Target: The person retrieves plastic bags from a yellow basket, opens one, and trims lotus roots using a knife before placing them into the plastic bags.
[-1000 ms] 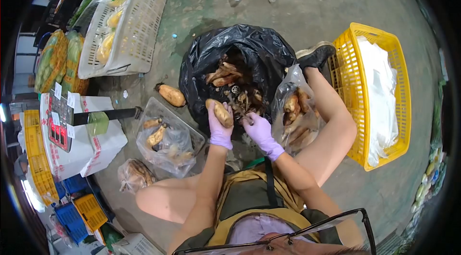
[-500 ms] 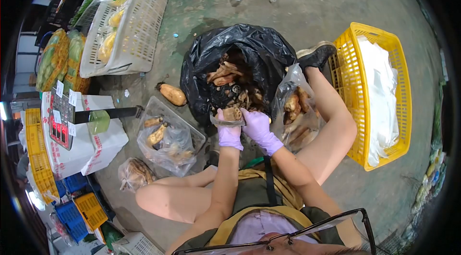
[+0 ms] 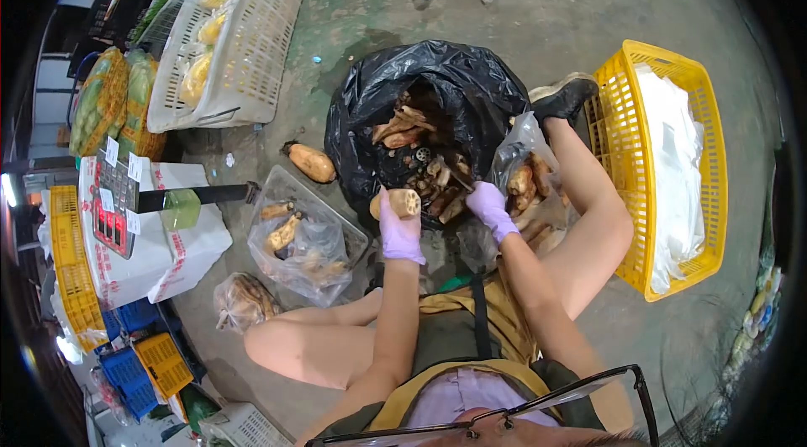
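Both hands wear pale purple gloves. My left hand [image 3: 398, 232] is closed round a short tan lotus root piece [image 3: 405, 203], whose cut face with holes points right. My right hand [image 3: 490, 206] is closed at the bag's lower right edge, around a thin dark item that I cannot make out clearly. Just beyond both hands stands the open black plastic bag [image 3: 353, 111], holding brown lotus root pieces [image 3: 403, 129] and dark scraps. A clear bag of brown roots [image 3: 523, 182] lies right of it. One whole lotus root [image 3: 311, 163] rests on the floor to the left.
A grey tray [image 3: 353, 237] with a clear bag of roots and another bagged bundle [image 3: 244, 300] lie left. Further left are a scale [image 3: 115, 199], white boxes [image 3: 197, 253] and a white crate [image 3: 277, 35]. A yellow basket [image 3: 714, 195] with white bags stands right.
The root piece has turned to show its cut, holed face. My right hand first came against it, then moved away right. The view has shifted slightly.
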Available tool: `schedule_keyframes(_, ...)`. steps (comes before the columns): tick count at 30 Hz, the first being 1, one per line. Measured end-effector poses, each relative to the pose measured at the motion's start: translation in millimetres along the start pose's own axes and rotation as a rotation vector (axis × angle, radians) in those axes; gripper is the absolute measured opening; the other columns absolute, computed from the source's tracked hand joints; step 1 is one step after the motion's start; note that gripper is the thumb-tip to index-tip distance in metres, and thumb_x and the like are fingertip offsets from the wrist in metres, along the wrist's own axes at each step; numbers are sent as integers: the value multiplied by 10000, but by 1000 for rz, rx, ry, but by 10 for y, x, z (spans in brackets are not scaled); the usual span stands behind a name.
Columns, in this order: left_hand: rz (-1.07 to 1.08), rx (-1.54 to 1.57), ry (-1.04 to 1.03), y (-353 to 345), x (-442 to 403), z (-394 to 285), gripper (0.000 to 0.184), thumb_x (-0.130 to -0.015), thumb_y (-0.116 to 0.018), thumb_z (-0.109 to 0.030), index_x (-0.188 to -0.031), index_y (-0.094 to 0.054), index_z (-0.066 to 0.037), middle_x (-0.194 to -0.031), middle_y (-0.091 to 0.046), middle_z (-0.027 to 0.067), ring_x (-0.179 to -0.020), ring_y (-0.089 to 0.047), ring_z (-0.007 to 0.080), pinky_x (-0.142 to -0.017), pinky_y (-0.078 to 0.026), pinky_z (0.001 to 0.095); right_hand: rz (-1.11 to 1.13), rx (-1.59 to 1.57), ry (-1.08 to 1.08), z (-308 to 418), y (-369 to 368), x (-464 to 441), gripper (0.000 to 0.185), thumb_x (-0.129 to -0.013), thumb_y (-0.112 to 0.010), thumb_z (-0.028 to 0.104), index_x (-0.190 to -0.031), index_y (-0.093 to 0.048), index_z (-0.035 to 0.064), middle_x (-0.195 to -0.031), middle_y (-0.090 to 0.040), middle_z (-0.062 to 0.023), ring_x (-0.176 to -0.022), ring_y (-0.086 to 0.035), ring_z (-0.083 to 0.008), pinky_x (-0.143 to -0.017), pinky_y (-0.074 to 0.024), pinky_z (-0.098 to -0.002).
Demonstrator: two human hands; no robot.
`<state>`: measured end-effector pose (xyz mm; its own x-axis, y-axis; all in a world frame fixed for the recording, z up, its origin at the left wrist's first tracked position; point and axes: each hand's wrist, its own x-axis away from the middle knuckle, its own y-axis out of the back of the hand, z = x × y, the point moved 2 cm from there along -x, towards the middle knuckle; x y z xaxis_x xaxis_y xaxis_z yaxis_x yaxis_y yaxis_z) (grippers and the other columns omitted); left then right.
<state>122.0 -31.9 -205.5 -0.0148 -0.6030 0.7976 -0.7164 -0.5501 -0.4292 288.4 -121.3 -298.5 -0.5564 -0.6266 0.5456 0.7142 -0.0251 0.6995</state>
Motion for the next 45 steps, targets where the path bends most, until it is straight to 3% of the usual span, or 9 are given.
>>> schedule_keyframes(6, 32, 38, 50, 278, -359, -313, 211, -835, -644, -275, -936, -572, -105, -915, -608, 50, -880, -583, 221, -773, -490, 396, 49, -87, 43, 271, 88, 182, 303, -733, -561, 263, -941, -652, 62, -936, -642, -193, -924, -605, -353, -811, -475, -415)
schedule_keyframes(12, -379, -122, -890, 800, -794, -1659, 365, -774, -677, -123, -1110, -540, -84, -955, -607, 57, -879, -606, 198, -732, -519, 392, 56, -146, 67, 149, -56, 114, 301, -764, -578, 315, -920, -659, 71, -907, -637, -207, -891, -605, -369, -770, -478, -428)
schedule_keyframes(20, -472, -647, -750, 2041, -1573, -2670, 464, -707, -668, -66, -1127, -489, 16, -1097, -556, 168, -894, -596, 266, -739, -510, 347, 125, -121, 33, 255, -36, 186, 369, -759, -605, 326, -1039, -642, 89, -977, -639, -185, -938, -603, -339, -822, -471, -395)
schedule_keyframes(22, -717, -983, -1290, 1495, -1213, -2240, 449, -729, -632, -82, -1134, -501, 61, -1116, -555, 186, -971, -558, 276, -806, -478, 365, 134, -131, 10, 259, -35, 193, 377, -756, -607, 324, -1052, -640, 93, -979, -639, -184, -944, -602, -337, -826, -470, -392)
schedule_keyframes(24, -533, -1365, -1429, 1158, -1123, -1855, 475, -733, -598, -45, -1175, -475, 80, -1134, -524, 200, -1096, -479, 275, -896, -433, 388, 127, -153, -3, 277, -7, 194, 366, -753, -608, 316, -1041, -645, 93, -978, -638, -191, -935, -607, -336, -825, -471, -387)
schedule_keyframes(29, 572, -1350, -783, 396, -1202, -203, 340, -800, -590, -43, -1137, -554, -9, -1077, -608, 119, -952, -594, 178, -836, -473, 280, 79, -351, 87, 228, 124, 108, 448, -756, -626, 270, -1168, -571, 102, -998, -627, -215, -949, -598, -359, -841, -460, -397)
schedule_keyframes(34, 566, -1907, -732, -34, -1163, 776, 635, -717, -646, -103, -1309, -415, -109, -1352, -368, 169, -1235, -374, 351, -1007, -352, 416, -283, -251, 29, -51, 384, -123, 805, -742, -605, 230, -1426, -194, 126, -1034, -585, -303, -974, -567, -426, -854, -445, -431)
schedule_keyframes(38, 836, -2126, -1267, -437, -938, 1089, 658, -706, -586, -61, -1332, -406, -153, -1368, -372, 138, -1279, -326, 316, -1003, -345, 477, -352, -323, -127, -350, 550, -230, 826, -737, -607, 255, -1418, -185, 52, -990, -596, -310, -914, -592, -421, -798, -468, -432)
schedule_keyframes(45, 1229, -2488, -629, -601, -977, 791, 383, -706, -710, -238, -1036, -608, -74, -1015, -598, 137, -917, -576, 330, -789, -467, 411, -295, -523, -231, -274, 640, -266, 615, -755, -624, 287, -1282, -453, 21, -973, -631, -232, -935, -604, -349, -826, -462, -380)
